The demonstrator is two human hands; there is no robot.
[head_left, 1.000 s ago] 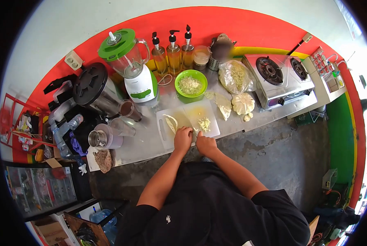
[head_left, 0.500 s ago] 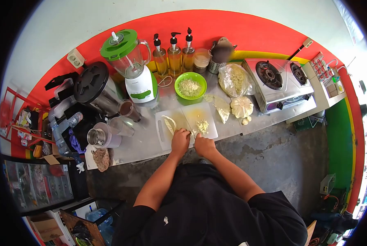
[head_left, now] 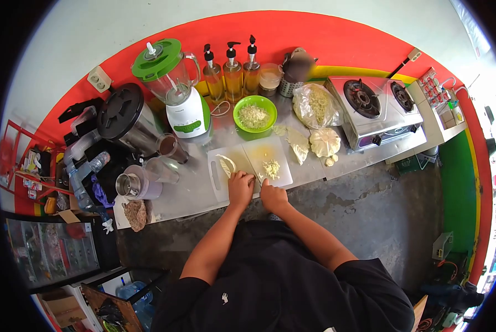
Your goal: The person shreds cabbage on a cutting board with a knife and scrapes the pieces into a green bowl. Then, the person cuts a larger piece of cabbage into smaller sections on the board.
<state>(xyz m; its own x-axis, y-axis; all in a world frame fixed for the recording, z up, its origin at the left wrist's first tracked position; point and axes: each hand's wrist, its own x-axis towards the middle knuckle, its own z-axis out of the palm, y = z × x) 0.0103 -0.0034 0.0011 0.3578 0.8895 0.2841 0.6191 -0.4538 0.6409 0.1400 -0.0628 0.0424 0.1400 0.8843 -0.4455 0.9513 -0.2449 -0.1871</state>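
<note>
On the white cutting board (head_left: 217, 185), my right hand (head_left: 273, 196) is closed round the handle of a knife (head_left: 253, 166), whose thin blade points away from me across the board. My left hand (head_left: 241, 189) rests just left of the blade, fingers curled down over a pale cabbage piece (head_left: 226, 165); what lies under the fingertips is hidden. Right of the blade is a small heap of shredded cabbage (head_left: 271, 168). Behind the board stands a green bowl (head_left: 270, 113) holding more shreds. Loose cabbage leaves (head_left: 297, 145) and a cut cabbage (head_left: 325, 143) lie to the right.
A blender (head_left: 184, 108), pump bottles (head_left: 233, 77) and a bag of shreds (head_left: 317, 105) line the back of the metal counter (head_left: 192, 185). A gas stove (head_left: 372, 113) stands right. Left are a large steel container (head_left: 127, 119), cups (head_left: 162, 170) and a brown lump (head_left: 135, 214).
The view has shifted slightly, so the counter items sit a little further left and up. Both hands keep their places at the board, with only slight movement.
</note>
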